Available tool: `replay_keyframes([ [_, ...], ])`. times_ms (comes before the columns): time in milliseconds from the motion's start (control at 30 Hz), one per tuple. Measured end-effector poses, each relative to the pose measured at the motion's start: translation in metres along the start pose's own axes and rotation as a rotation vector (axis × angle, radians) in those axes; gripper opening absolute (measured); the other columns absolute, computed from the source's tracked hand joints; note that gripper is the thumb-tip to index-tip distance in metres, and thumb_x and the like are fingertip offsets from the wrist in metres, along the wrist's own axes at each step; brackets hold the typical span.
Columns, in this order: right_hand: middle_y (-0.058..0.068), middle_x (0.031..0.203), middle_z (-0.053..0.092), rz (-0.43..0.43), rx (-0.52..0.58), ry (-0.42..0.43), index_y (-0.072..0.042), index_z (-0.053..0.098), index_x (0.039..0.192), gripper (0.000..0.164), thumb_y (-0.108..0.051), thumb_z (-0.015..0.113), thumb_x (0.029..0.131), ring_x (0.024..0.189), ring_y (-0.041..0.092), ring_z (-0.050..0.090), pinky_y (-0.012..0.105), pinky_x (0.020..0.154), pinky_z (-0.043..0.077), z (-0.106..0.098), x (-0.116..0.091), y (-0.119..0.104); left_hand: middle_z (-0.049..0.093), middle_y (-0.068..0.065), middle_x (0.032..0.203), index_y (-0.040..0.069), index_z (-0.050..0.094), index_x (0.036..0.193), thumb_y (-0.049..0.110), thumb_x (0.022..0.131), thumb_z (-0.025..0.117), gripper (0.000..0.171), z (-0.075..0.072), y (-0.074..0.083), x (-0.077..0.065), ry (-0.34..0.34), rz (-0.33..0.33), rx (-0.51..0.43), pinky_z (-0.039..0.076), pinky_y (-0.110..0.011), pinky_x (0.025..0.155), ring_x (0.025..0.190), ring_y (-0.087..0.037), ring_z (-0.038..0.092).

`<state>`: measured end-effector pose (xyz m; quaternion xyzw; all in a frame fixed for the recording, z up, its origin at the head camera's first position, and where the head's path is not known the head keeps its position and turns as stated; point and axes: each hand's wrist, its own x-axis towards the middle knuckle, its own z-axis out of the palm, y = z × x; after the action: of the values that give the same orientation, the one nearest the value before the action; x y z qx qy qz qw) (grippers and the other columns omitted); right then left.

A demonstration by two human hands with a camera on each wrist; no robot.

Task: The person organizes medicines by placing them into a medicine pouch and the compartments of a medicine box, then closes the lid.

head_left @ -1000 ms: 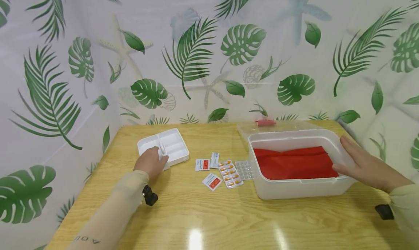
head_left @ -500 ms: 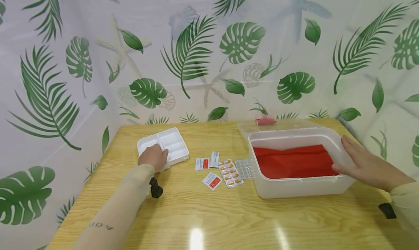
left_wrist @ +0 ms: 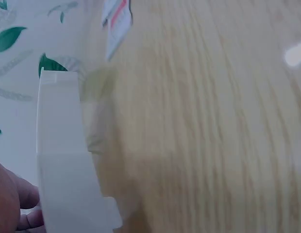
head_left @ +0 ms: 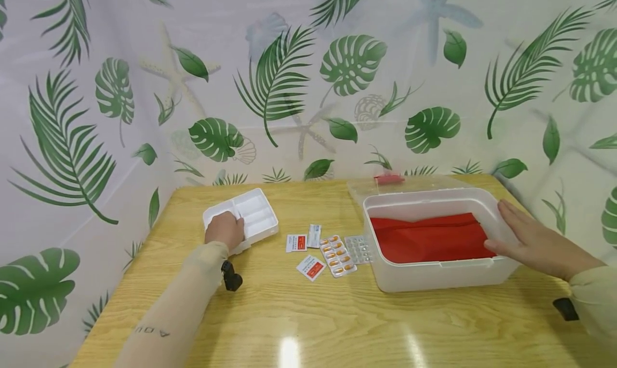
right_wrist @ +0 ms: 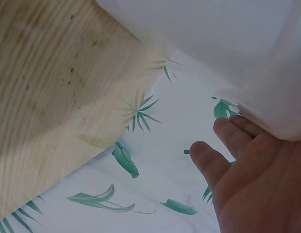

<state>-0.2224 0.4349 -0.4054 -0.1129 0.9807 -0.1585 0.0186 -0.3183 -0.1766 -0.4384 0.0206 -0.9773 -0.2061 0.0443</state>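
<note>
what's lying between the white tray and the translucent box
Three small packets, then a blister pack of orange capsules, then a clear blister pack nearest the box, all on the table; the head view shows it.

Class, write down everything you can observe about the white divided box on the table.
The white box is shallow, open-topped and looks like smooth plastic, with rounded corners. A partition runs across it; the section right of this holds several long compartments, while the left section is partly hidden by the left hand reaching in. A small tab juts from the near wall. The box sits at an angle on the table, toward the back left. The fingers' exact contact is hidden.
</note>
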Motion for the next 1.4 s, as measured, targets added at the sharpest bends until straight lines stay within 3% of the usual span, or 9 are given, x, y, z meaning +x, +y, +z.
replay_keyframes([
  [100, 0.027, 0.156, -0.004, 0.003, 0.002, 0.000, -0.001, -0.008, 0.151, 0.101, -0.054, 0.055, 0.092, 0.139, 0.051, 0.006, 0.076, 0.093, 0.022, -0.001, 0.001, -0.002, 0.063, -0.010, 0.074, 0.003, 0.061, 0.079, 0.026, 0.099, 0.050, 0.032, -0.004, 0.011, -0.005, 0.063, 0.059, -0.033, 0.048, -0.041, 0.067, 0.067, -0.024, 0.056],
  [233, 0.029, 0.156, -0.003, 0.001, 0.027, 0.000, 0.001, -0.007, 0.150, 0.101, -0.052, 0.056, 0.092, 0.138, 0.053, 0.008, 0.076, 0.094, 0.021, -0.003, 0.001, -0.003, 0.061, -0.006, 0.072, 0.006, 0.060, 0.079, 0.028, 0.097, 0.055, 0.029, -0.013, 0.038, -0.016, 0.127, 0.154, -0.095, 0.046, -0.035, 0.062, 0.065, -0.021, 0.055],
  [400, 0.029, 0.156, -0.003, -0.017, 0.070, 0.014, 0.000, -0.008, 0.150, 0.100, -0.048, 0.058, 0.092, 0.138, 0.053, 0.008, 0.076, 0.094, 0.020, -0.004, -0.001, -0.002, 0.056, -0.001, 0.065, 0.009, 0.060, 0.080, 0.031, 0.096, 0.057, 0.028, -0.021, 0.080, -0.035, 0.126, 0.250, -0.157, 0.040, -0.028, 0.054, 0.059, -0.016, 0.052],
  [700, 0.021, 0.158, -0.008, -0.103, 0.124, 0.068, 0.000, -0.005, 0.151, 0.102, -0.037, 0.067, 0.089, 0.143, 0.044, -0.004, 0.066, 0.109, 0.002, 0.000, -0.001, -0.002, 0.059, 0.007, 0.060, 0.013, 0.059, 0.080, 0.033, 0.098, 0.056, 0.027, -0.027, 0.133, -0.063, 0.059, 0.383, -0.303, 0.041, -0.026, 0.047, 0.049, -0.010, 0.052],
  [900, 0.023, 0.157, -0.010, -0.099, 0.117, 0.063, 0.001, -0.006, 0.151, 0.103, -0.037, 0.067, 0.089, 0.142, 0.046, -0.005, 0.066, 0.108, 0.001, 0.000, -0.001, -0.005, 0.060, 0.007, 0.062, 0.011, 0.058, 0.082, 0.029, 0.098, 0.056, 0.025, -0.022, 0.166, -0.076, -0.011, 0.456, -0.417, 0.043, -0.024, 0.048, 0.049, -0.008, 0.054],
  [1133, 0.024, 0.157, -0.008, -0.101, 0.116, 0.072, 0.003, -0.003, 0.151, 0.103, -0.036, 0.068, 0.088, 0.142, 0.046, -0.003, 0.065, 0.109, 0.001, 0.004, 0.000, -0.004, 0.062, 0.004, 0.064, 0.010, 0.058, 0.085, 0.027, 0.098, 0.057, 0.022, -0.007, 0.200, -0.088, -0.115, 0.467, -0.569, 0.047, -0.023, 0.048, 0.048, -0.007, 0.057],
  [1400, 0.027, 0.156, -0.005, -0.082, 0.109, 0.068, 0.003, -0.003, 0.151, 0.104, -0.040, 0.067, 0.088, 0.141, 0.049, 0.000, 0.070, 0.106, 0.006, 0.004, 0.002, -0.007, 0.060, 0.005, 0.062, 0.012, 0.058, 0.085, 0.028, 0.097, 0.057, 0.021, 0.003, 0.226, -0.095, -0.146, 0.470, -0.618, 0.046, -0.021, 0.049, 0.048, -0.007, 0.056],
])
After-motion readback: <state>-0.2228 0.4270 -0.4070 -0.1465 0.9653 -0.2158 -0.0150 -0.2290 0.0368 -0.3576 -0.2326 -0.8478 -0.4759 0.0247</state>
